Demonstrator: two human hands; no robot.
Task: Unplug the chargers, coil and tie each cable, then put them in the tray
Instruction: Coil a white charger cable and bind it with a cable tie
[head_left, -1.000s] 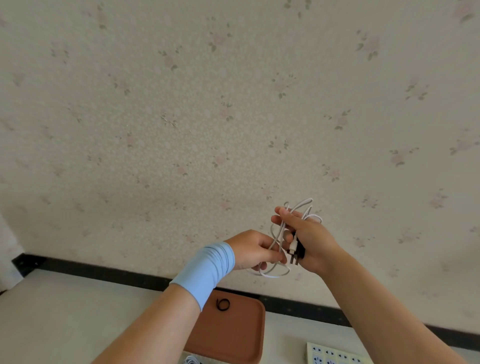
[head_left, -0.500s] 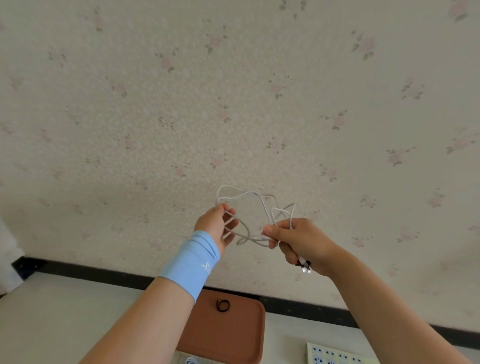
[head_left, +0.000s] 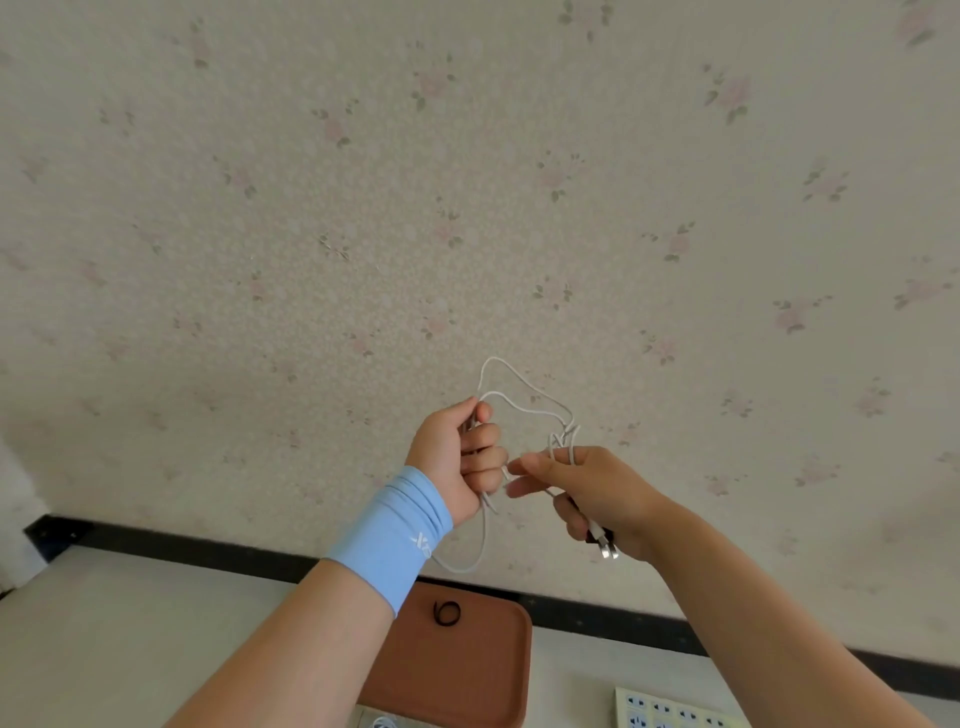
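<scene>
The thin white charger cable (head_left: 484, 535) is free of any socket and held up before the flowered wall, well above the pale worktop (head_left: 104, 634). The left hand (head_left: 457, 457) has its fingers (head_left: 484, 458) curled tight round several loose turns. The right hand (head_left: 592, 493) pinches one strand between thumb and forefinger, its lower fingers wrapped round the metal-pronged plug end (head_left: 605, 545). Unplugging looks done for this cable and coiling is midway: the loops are uneven and untied. The flat terracotta-brown tray (head_left: 467, 686) below holds only a small black elastic band (head_left: 447, 614), probably a tie. Tying and placing are left; only a corner of the white power strip (head_left: 665, 709) shows.
</scene>
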